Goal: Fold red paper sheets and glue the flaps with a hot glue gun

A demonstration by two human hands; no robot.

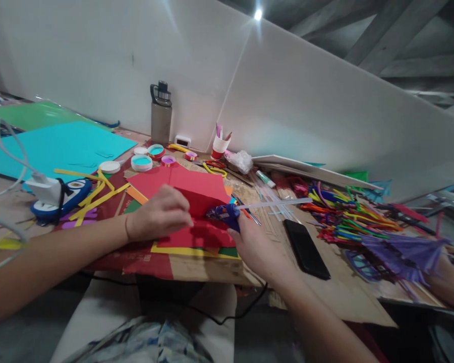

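Observation:
In my right hand (251, 242) is a blue hot glue gun (225, 214), its nozzle end over folded red paper (202, 234). A long translucent glue stick (276, 203) juts from its back toward the right. My left hand (164, 214) is closed, fingers curled over the left side of the red paper; whatever is between them is hidden. The rear part of the paper (204, 189) stands raised along a fold. Yellow and green sheets (229, 251) show beneath the red one.
A black phone (306, 248) and colourful pipe cleaners (344, 217) lie right. Behind are scissors (215, 169), a bottle (161, 116) and small paint pots (141, 162). A power strip (62, 199) stands left. Another person's hand (448, 277) holds a purple pleated piece (404, 254) far right.

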